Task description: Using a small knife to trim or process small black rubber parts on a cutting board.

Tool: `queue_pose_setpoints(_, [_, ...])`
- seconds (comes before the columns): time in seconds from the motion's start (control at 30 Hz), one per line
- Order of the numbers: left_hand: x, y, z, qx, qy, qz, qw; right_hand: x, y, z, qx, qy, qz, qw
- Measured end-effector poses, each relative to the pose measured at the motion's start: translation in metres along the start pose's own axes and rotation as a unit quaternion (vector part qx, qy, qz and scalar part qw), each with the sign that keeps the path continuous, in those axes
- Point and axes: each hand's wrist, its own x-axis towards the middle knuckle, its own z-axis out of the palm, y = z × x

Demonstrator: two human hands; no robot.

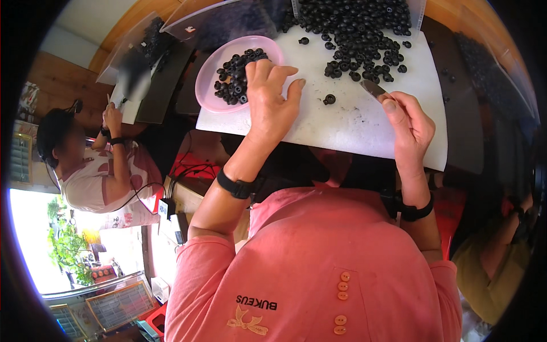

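My left hand (272, 100) hangs over the right side of a round pink plate (206, 91), thumb and fingers apart with nothing seen between them. On the plate lies a heap of small round black parts (233, 85), rubber-like, some showing a hole in the middle. My right hand (411, 122) is closed around a short knife, its dull blade (373, 88) pointing up and left toward a loose pile of the same parts (364, 60). Between my two hands, one single black part (329, 99) lies alone on the white board (353, 128).
At the far edge, a clear bin (419, 17) spills black parts onto the board. Another clear bin (194, 23) stands behind the plate. A co-worker (102, 165) works at the left with raised hands; another person's sleeve (490, 273) shows at the lower right.
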Motion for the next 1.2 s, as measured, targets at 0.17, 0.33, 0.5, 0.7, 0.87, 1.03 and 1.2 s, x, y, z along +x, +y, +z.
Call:
queue_pose_setpoints(0.17, [0.002,0.019,0.006,0.08,0.066,0.128,0.986,0.001,0.005,0.004,0.026,0.012,-0.01,1.0])
queue_pose_setpoints(0.33, [-0.01,0.032,0.021,-0.008,-0.086,0.126,0.988,-0.002,-0.001,0.001,-0.026,0.018,0.001,1.0])
queue_pose_setpoints(0.5, [-0.012,0.032,0.036,0.027,-0.074,0.14,0.987,-0.008,0.009,-0.007,-0.021,0.01,0.02,1.0])
queue_pose_setpoints(0.7, [-0.011,0.037,0.037,0.101,-0.116,0.155,0.976,-0.007,0.009,-0.007,-0.037,-0.003,0.031,0.999])
queue_pose_setpoints(0.87, [-0.007,0.014,0.037,-0.127,-0.042,0.15,0.98,0.001,0.008,0.007,-0.055,-0.019,0.029,0.998])
queue_pose_setpoints(1.03, [-0.007,0.039,0.012,-0.49,-0.181,-0.32,0.79,0.008,0.005,0.013,-0.069,-0.029,0.018,0.997])
queue_pose_setpoints(1.2, [-0.011,0.044,0.02,-0.577,-0.169,-0.36,0.713,0.007,0.008,0.01,-0.084,-0.024,0.012,0.996])
